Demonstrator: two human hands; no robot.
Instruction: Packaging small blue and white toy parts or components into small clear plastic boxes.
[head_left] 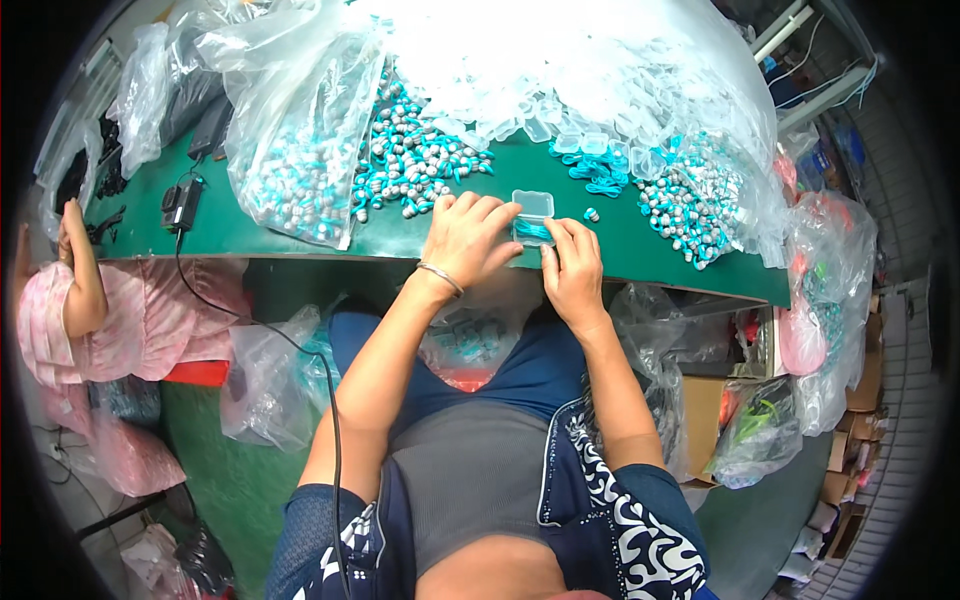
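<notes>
A small clear plastic box (533, 204) lies at the table's front edge with its lid raised. Teal cord-like pieces (531, 231) sit inside it. At the box's left side is my left hand (466, 238), fingers stretched out and thumb apart, the fingertips by the lid's edge. My right hand (575, 268) grips the right side of the box between thumb and fingers. Just beyond it lies a single grey-and-teal bead-like piece (592, 214). Farther back is a bundle of teal cords (600, 170).
On the green table (400, 240) are a pile of grey-and-teal pieces (410, 160), a plastic bag of them (300, 190), another pile at right (690, 215), and many clear boxes (600, 90). A black cabled device (181, 204) stands left, near another person's arm (85, 270).
</notes>
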